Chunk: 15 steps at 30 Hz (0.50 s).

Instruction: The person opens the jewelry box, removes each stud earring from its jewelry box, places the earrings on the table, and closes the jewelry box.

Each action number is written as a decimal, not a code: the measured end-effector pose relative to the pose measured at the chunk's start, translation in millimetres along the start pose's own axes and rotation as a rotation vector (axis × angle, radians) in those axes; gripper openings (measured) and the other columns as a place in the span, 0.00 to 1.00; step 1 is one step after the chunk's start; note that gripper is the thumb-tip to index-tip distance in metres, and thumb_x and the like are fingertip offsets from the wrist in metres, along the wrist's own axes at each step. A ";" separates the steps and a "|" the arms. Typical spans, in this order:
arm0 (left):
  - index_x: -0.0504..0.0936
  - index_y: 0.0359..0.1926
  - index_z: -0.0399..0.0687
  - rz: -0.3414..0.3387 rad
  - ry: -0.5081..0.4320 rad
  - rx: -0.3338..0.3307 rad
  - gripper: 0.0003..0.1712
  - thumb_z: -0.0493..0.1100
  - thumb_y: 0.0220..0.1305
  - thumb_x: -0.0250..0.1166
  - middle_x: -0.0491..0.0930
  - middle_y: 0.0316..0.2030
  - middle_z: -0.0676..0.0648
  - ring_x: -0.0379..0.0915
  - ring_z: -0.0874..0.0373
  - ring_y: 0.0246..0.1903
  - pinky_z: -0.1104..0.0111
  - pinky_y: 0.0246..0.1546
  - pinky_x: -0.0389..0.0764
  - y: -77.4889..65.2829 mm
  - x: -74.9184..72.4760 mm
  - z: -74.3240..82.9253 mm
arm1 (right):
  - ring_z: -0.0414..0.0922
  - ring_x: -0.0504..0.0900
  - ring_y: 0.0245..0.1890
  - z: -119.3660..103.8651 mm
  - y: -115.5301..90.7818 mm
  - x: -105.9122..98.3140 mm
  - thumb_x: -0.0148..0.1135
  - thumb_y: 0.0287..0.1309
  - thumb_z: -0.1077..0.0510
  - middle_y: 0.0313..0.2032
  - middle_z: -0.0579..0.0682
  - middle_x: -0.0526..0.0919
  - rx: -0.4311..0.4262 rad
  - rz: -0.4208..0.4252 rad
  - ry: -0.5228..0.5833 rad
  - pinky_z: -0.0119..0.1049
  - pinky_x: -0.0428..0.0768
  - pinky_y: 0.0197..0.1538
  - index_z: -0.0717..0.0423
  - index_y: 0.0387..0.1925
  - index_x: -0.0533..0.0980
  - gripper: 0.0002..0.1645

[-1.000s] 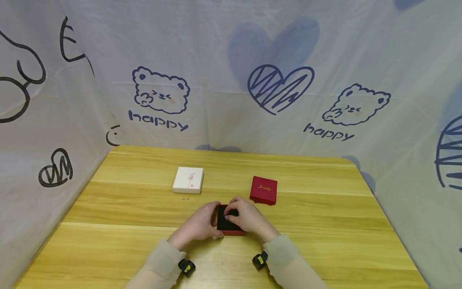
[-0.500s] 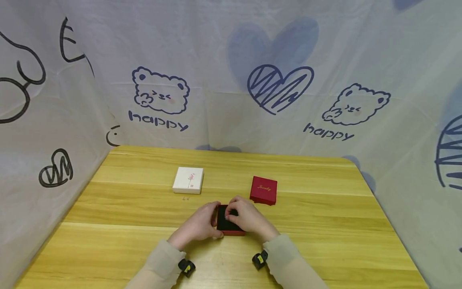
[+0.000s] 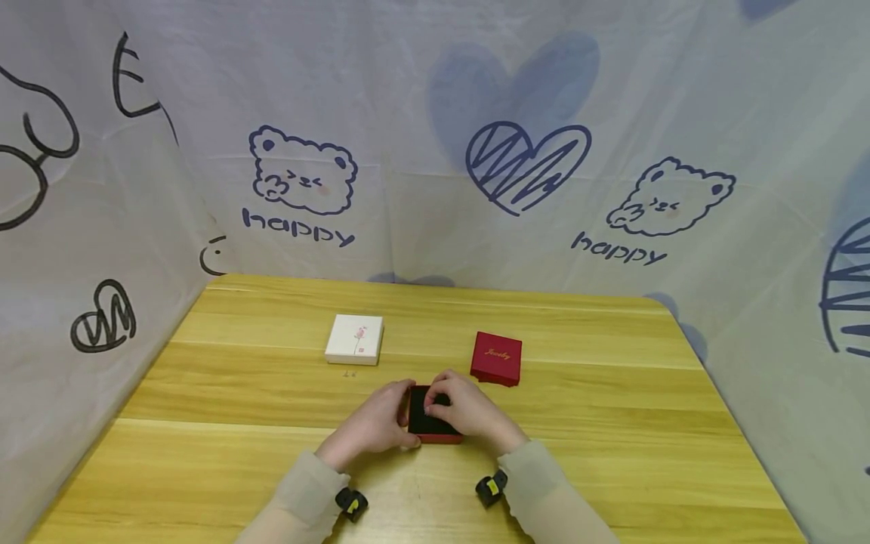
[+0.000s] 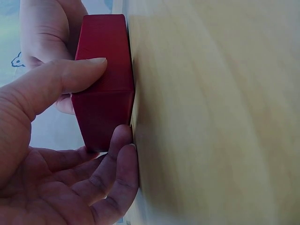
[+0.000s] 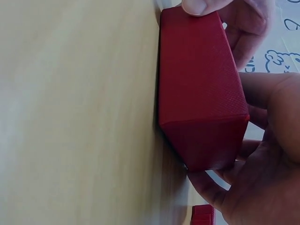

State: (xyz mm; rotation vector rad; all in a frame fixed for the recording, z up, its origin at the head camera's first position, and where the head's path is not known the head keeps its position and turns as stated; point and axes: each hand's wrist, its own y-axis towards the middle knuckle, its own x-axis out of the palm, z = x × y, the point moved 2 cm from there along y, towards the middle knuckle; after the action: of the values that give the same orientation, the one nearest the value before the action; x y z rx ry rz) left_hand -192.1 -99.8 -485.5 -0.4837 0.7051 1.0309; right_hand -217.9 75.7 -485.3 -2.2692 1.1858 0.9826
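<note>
An uncovered red jewelry box (image 3: 438, 438) with a black insert (image 3: 418, 419) sits on the table in the head view. My left hand (image 3: 377, 420) grips its left side, and in the left wrist view the thumb (image 4: 84, 75) presses on the red wall. Over the insert, my right hand (image 3: 465, 408) pinches a small shiny piece (image 3: 427, 411) between thumb and forefinger. Its kind is too small to tell, and the fingers mostly hide it. The right wrist view shows the box's red side (image 5: 201, 70) with the right hand's fingers (image 5: 206, 187) at its edge.
Behind the hands lie a white box (image 3: 354, 340) with a pink flower print and a red lid (image 3: 497, 357) with gold lettering. Two tiny pieces (image 3: 350, 374) lie in front of the white box. A printed cloth (image 3: 421, 227) hangs behind the wooden table (image 3: 224, 378).
The right fingertips shift very slightly over the black insert, and the shiny piece shows less than a second ago. The left hand and the box stay in place.
</note>
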 end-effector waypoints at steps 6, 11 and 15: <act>0.64 0.65 0.26 -0.001 0.000 -0.007 0.51 0.40 0.42 0.80 0.71 0.36 0.46 0.68 0.55 0.32 0.60 0.37 0.72 -0.5 -0.7 0.6 | 0.47 0.76 0.45 0.1 0.2 -5.4 0.64 0.64 0.60 0.44 0.48 0.77 -0.023 -0.009 0.050 0.46 0.75 0.52 0.49 0.30 0.79 0.06; 0.64 0.65 0.26 -0.001 -0.007 -0.009 0.51 0.40 0.42 0.80 0.72 0.37 0.46 0.68 0.56 0.32 0.61 0.35 0.73 -1.0 -0.3 1.0 | 0.46 0.75 0.44 -2.9 1.0 -14.0 0.64 0.63 0.61 0.41 0.47 0.77 -0.057 0.019 0.086 0.45 0.75 0.50 0.51 0.30 0.80 0.06; 0.64 0.65 0.26 0.003 -0.007 -0.008 0.51 0.40 0.42 0.80 0.72 0.38 0.45 0.68 0.56 0.32 0.60 0.36 0.73 -1.1 -0.3 0.4 | 0.45 0.77 0.42 -2.7 5.1 -22.0 0.64 0.63 0.60 0.40 0.46 0.77 -0.043 0.088 0.090 0.42 0.77 0.47 0.51 0.31 0.81 0.05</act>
State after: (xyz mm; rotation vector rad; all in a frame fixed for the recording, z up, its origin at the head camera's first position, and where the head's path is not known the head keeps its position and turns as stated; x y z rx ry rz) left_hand -191.1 -100.2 -485.0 -0.4858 0.6960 1.0384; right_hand -229.6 83.2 -467.4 -2.3344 1.3243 0.9555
